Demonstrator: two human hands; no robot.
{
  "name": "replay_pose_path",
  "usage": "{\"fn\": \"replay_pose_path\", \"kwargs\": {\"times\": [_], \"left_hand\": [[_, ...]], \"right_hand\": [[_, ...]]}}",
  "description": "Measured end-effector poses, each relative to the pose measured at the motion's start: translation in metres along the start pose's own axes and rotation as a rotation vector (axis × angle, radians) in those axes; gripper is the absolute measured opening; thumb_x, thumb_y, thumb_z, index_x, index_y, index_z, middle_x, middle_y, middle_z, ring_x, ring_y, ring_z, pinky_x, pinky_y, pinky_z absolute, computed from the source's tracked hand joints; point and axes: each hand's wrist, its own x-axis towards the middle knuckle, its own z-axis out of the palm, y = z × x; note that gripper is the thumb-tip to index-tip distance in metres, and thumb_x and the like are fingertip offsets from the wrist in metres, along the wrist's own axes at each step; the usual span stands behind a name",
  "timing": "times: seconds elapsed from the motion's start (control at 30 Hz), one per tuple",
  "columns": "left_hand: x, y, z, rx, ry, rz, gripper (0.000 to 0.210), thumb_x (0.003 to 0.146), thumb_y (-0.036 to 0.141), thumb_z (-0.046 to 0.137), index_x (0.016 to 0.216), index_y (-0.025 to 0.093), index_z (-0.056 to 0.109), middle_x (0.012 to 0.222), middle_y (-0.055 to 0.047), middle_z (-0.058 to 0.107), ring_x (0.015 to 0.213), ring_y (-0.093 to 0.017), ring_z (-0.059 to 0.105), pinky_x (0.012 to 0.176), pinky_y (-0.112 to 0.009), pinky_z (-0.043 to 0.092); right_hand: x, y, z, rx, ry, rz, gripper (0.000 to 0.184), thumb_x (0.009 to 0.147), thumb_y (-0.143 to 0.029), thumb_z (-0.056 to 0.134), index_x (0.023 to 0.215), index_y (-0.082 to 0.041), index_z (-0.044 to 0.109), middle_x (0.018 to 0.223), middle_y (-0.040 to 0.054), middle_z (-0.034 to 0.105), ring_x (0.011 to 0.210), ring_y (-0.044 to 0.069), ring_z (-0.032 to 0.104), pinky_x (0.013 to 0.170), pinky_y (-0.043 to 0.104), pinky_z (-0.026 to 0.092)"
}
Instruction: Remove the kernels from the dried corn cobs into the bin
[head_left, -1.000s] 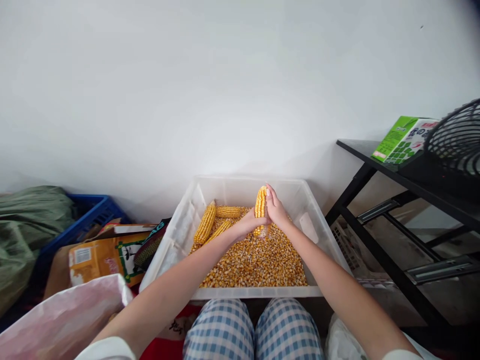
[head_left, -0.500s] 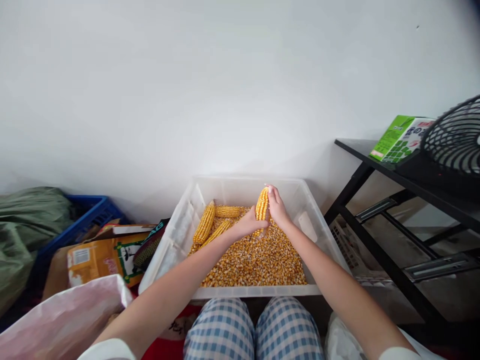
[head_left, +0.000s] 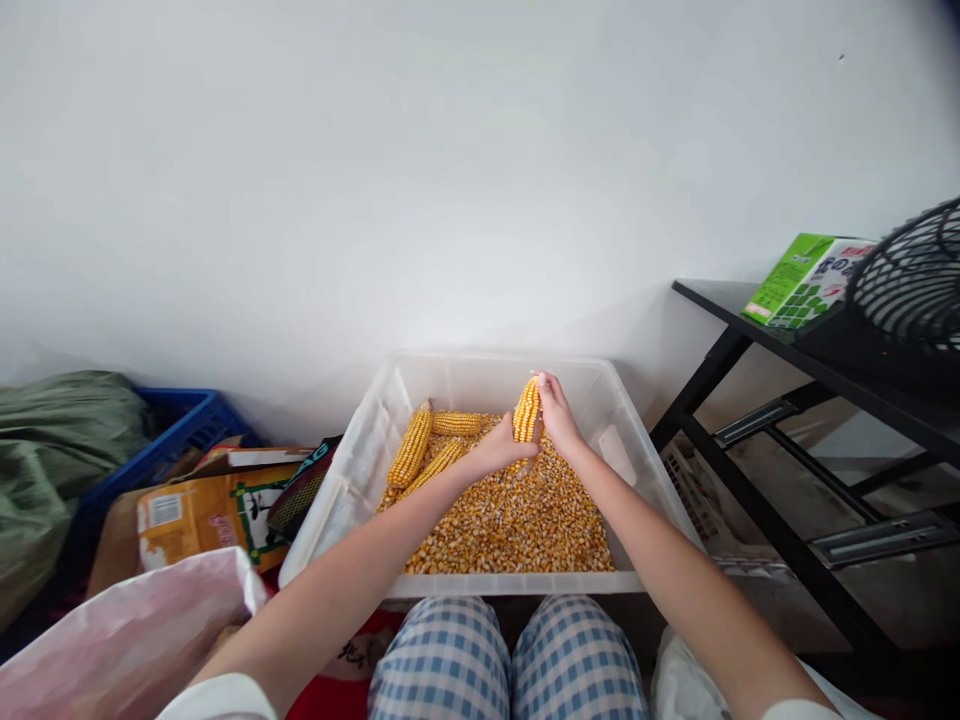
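Observation:
Between my two hands is a yellow corn cob (head_left: pixel 526 412), held nearly upright above a bed of loose corn kernels (head_left: pixel 517 530). My left hand (head_left: pixel 501 446) is wrapped round its lower part. My right hand (head_left: pixel 556 412) grips the cob's right side near the top, with its fingertips at the tip. The kernels lie in a translucent plastic bin (head_left: pixel 525 584). At the bin's left, a whole cob (head_left: pixel 410 448) leans, another cob (head_left: pixel 456 424) lies behind it, and a third cob (head_left: pixel 435 466) is partly hidden by my left arm.
To the right stands a black rack (head_left: pixel 750 330) bearing a green and white box (head_left: pixel 806 280) and a fan (head_left: pixel 919 275). A blue crate (head_left: pixel 169 430), an orange package (head_left: pixel 199 520) and a pink-white sack (head_left: pixel 135 630) crowd the left. A white wall (head_left: pixel 480 180) rises behind the bin.
Both hands keep their hold on the cob, with hardly any movement. The whole view has shifted very slightly.

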Motion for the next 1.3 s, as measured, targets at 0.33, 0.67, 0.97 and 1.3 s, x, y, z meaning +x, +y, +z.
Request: {"fn": "replay_pose_path", "kwargs": {"times": [0.33, 0.67, 0.97, 1.3], "left_hand": [[-0.002, 0.015, 0.0, -0.103, -0.014, -0.035, 0.046, 0.061, 0.022, 0.066, 0.102, 0.012, 0.048, 0.09, -0.004, 0.055, 0.079, -0.015, 0.05, 0.073, -0.027, 0.043], [-0.006, 0.018, -0.004, -0.149, -0.079, -0.009, 0.042, 0.064, 0.02, 0.061, 0.104, 0.013, 0.051, 0.092, -0.003, 0.057, 0.082, -0.015, 0.051, 0.076, -0.027, 0.043], [-0.005, 0.027, -0.011, -0.178, -0.074, -0.04, 0.047, 0.067, 0.027, 0.062, 0.111, 0.013, 0.05, 0.095, -0.006, 0.059, 0.085, -0.017, 0.054, 0.077, -0.029, 0.045], [-0.002, 0.027, -0.007, -0.188, -0.108, -0.018, 0.044, 0.065, 0.027, 0.065, 0.106, 0.011, 0.055, 0.085, -0.005, 0.061, 0.078, -0.015, 0.055, 0.077, -0.028, 0.045]], "right_hand": [[0.0, -0.008, -0.001, 0.022, -0.045, 0.046, 0.056, 0.082, -0.058, 0.037, 0.127, -0.025, 0.042, 0.129, 0.0025, 0.045, 0.119, 0.018, 0.042, 0.102, 0.034, 0.032], [0.001, 0.008, -0.001, -0.031, -0.101, 0.04, 0.061, 0.08, -0.059, 0.039, 0.133, -0.029, 0.036, 0.139, -0.0013, 0.033, 0.127, 0.015, 0.033, 0.109, 0.033, 0.023], [0.0, -0.009, -0.002, 0.146, -0.134, 0.139, 0.059, 0.08, -0.055, 0.043, 0.133, -0.031, 0.034, 0.133, 0.0004, 0.042, 0.116, 0.018, 0.046, 0.096, 0.037, 0.041], [-0.002, 0.006, 0.004, 0.082, -0.07, 0.076, 0.061, 0.079, -0.058, 0.041, 0.132, -0.029, 0.036, 0.138, 0.0002, 0.034, 0.127, 0.015, 0.033, 0.108, 0.035, 0.025]]}}
